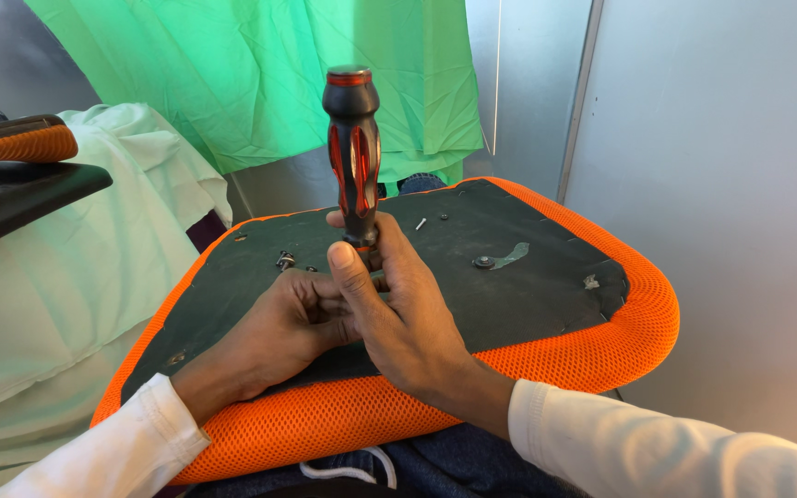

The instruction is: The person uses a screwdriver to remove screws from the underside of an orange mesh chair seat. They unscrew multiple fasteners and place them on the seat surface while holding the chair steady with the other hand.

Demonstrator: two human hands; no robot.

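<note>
Holding the black-and-orange screwdriver (353, 152) upright at frame centre, my right hand (398, 314) grasps its lower handle; my left hand (279, 332), curled closed, steadies beside it on the orange seat cushion (601, 350).

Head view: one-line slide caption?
Right hand holds an upright black-and-red-handled screwdriver on the black underside of an orange mesh seat cushion; left hand steadies its tip.

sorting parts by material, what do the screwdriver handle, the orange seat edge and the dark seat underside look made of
Screwdriver handle: looks like hard black plastic with glossy red inserts, going by the shine. Orange seat edge: woven mesh fabric, its open holes show. Dark seat underside: matte black sheet, perhaps thin fabric or fibreboard; hard to tell. The right hand grips the handle's base, beside the left hand.
</note>
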